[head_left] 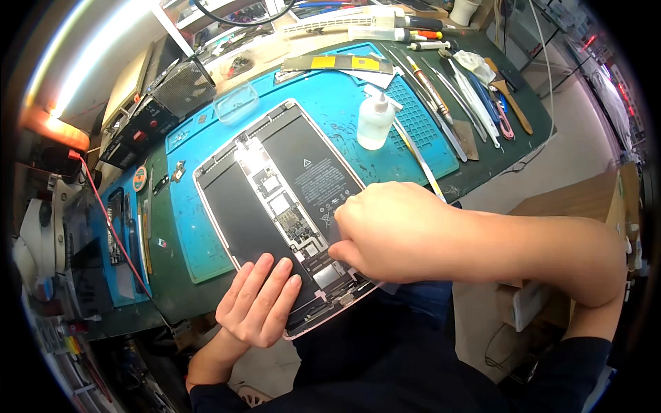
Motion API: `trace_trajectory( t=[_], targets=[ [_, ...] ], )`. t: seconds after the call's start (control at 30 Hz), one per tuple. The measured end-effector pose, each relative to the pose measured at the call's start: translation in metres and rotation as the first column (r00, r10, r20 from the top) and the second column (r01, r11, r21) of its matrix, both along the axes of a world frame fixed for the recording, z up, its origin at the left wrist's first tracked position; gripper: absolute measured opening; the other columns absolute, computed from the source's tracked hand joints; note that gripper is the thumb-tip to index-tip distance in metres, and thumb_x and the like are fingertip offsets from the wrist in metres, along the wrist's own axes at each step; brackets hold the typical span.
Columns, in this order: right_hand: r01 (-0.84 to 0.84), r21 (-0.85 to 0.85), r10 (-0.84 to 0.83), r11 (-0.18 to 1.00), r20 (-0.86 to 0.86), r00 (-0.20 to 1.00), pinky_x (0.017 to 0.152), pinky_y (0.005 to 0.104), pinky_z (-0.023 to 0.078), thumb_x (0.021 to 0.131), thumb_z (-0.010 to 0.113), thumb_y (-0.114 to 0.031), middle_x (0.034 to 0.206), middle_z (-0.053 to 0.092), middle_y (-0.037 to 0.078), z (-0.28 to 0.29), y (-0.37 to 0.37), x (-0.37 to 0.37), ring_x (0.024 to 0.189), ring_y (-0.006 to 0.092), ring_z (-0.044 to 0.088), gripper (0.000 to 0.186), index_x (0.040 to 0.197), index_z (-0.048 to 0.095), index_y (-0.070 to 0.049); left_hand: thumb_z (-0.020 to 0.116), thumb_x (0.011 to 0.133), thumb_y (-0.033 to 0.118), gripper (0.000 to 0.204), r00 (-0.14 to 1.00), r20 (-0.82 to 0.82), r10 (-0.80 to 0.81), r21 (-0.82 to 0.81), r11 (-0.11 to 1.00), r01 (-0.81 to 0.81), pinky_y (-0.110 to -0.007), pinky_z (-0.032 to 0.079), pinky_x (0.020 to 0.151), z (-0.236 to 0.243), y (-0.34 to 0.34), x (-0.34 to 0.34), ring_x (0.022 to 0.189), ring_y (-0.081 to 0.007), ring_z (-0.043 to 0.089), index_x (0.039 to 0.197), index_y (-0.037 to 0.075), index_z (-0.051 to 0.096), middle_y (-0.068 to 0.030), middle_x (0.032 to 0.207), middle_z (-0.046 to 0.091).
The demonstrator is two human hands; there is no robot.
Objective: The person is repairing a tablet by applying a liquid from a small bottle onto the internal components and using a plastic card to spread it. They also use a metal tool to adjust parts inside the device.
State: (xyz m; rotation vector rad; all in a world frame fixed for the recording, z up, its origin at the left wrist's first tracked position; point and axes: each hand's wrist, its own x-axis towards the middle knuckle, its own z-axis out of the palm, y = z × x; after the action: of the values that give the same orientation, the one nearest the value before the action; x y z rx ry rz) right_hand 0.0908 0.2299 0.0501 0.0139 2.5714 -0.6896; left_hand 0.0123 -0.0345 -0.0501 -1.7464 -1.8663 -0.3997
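An opened tablet (255, 213) lies slanted at the mat's front edge, showing two black battery packs and a long central circuit board (292, 227). My left hand (258, 306) rests on its lower left part with fingers stretched out. My right hand (389, 230) is closed over the tablet's right side, thumb near the lower board; whatever its fingers hold is hidden. A white squeeze bottle (372, 127) stands behind the tablet on the blue mat (203, 255), beside a long strip-like tool (423, 165).
A clear box (235, 104) and a yellow-patched strip (337, 64) lie behind. Tweezers, brushes and tools (475, 103) crowd the back right. Electronic equipment (138, 131), a red cable (110, 220) and small tools stand or lie at left. A cardboard box (558, 206) is at right.
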Motion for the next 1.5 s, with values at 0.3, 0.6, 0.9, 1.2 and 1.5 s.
trace_trajectory(
  t=[0.3, 0.6, 0.9, 1.2, 1.5],
  targets=[
    [-0.081, 0.010, 0.081, 0.997, 0.018, 0.997, 0.080, 0.0511, 0.060, 0.103, 0.066, -0.024, 0.090, 0.077, 0.024, -0.004, 0.001, 0.000, 0.089, 0.0422, 0.077, 0.030, 0.093, 0.074, 0.003, 0.068, 0.096, 0.006, 0.020, 1.000, 0.027, 0.007, -0.034, 0.999, -0.006, -0.051, 0.061, 0.103, 0.003, -0.001, 0.005, 0.116, -0.0417, 0.077, 0.112, -0.001, 0.077, -0.0225, 0.116, 0.080],
    [-0.073, 0.016, 0.074, 0.997, -0.078, 0.994, 0.079, 0.0499, 0.060, 0.103, 0.067, -0.025, 0.088, 0.077, 0.022, -0.010, -0.003, 0.006, 0.088, 0.0412, 0.077, 0.030, 0.092, 0.074, 0.001, 0.068, 0.096, 0.010, 0.020, 0.998, -0.011, 0.058, -0.021, 0.998, -0.058, -0.046, 0.061, 0.101, 0.001, 0.000, 0.005, 0.110, -0.0352, 0.080, 0.110, 0.005, 0.081, -0.0151, 0.112, 0.083],
    [-0.092, 0.035, 0.094, 0.995, -0.066, 0.993, 0.079, 0.0502, 0.060, 0.102, 0.070, -0.030, 0.089, 0.077, 0.022, -0.003, 0.004, -0.005, 0.089, 0.0413, 0.077, 0.034, 0.092, 0.078, 0.001, 0.067, 0.096, 0.008, 0.023, 1.000, 0.010, -0.012, -0.026, 1.000, 0.012, -0.052, 0.061, 0.104, -0.004, -0.004, 0.000, 0.116, -0.0420, 0.077, 0.114, -0.001, 0.077, -0.0232, 0.116, 0.080],
    [0.027, 0.031, -0.023, 0.999, -0.123, 0.992, 0.074, 0.0480, 0.060, 0.102, 0.069, -0.041, 0.083, 0.076, 0.020, -0.001, 0.014, -0.003, 0.084, 0.0383, 0.077, 0.043, 0.090, 0.078, -0.001, 0.068, 0.097, 0.010, 0.021, 0.997, 0.075, 0.020, -0.003, 1.000, -0.020, -0.047, 0.059, 0.106, -0.005, -0.005, 0.003, 0.114, -0.0355, 0.078, 0.116, 0.005, 0.077, -0.0155, 0.118, 0.081],
    [0.244, 0.091, -0.173, 0.965, -0.475, 0.863, 0.063, 0.0475, 0.055, 0.102, 0.072, -0.032, 0.070, 0.070, 0.014, -0.007, 0.060, 0.062, 0.068, 0.0343, 0.072, 0.033, 0.085, 0.072, -0.004, 0.067, 0.102, 0.008, 0.021, 0.991, 0.120, -0.066, 0.119, 0.992, 0.052, -0.056, 0.050, 0.119, -0.027, -0.038, -0.004, 0.123, -0.0357, 0.073, 0.123, 0.008, 0.066, -0.0159, 0.125, 0.078]
  ],
)
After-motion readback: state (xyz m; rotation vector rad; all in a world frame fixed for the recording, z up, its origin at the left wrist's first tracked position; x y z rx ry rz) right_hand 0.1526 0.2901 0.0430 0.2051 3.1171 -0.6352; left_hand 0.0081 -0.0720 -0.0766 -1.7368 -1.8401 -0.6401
